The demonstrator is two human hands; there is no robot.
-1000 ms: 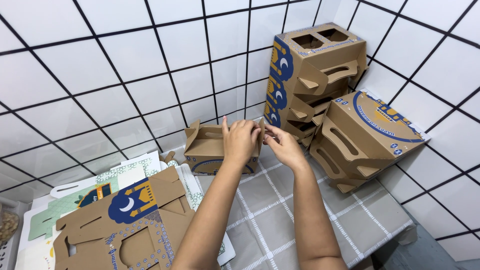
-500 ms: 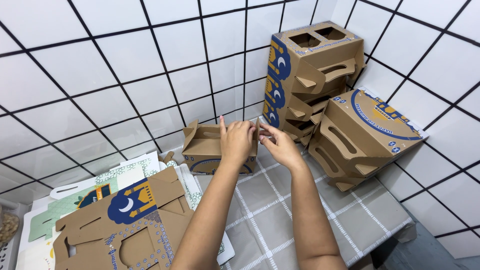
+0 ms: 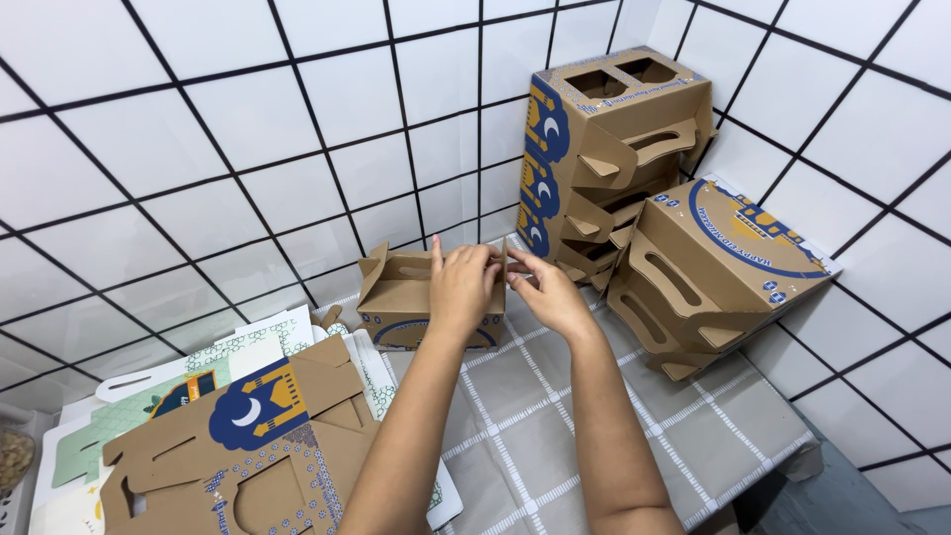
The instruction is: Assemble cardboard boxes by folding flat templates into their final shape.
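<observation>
At the back of the table, close to the tiled wall, a half-folded brown cardboard box sits open-topped on the grey checked cloth. The left hand rests against the box's right end, fingers spread upward, its grip narrow on the upright end flap. The right hand meets it from the other side, its grip pinching the same flap between thumb and fingertips. Flat unfolded box blanks lie in a pile at the near left. Finished boxes stand stacked against the wall on the right, with another leaning box tipped beside them.
</observation>
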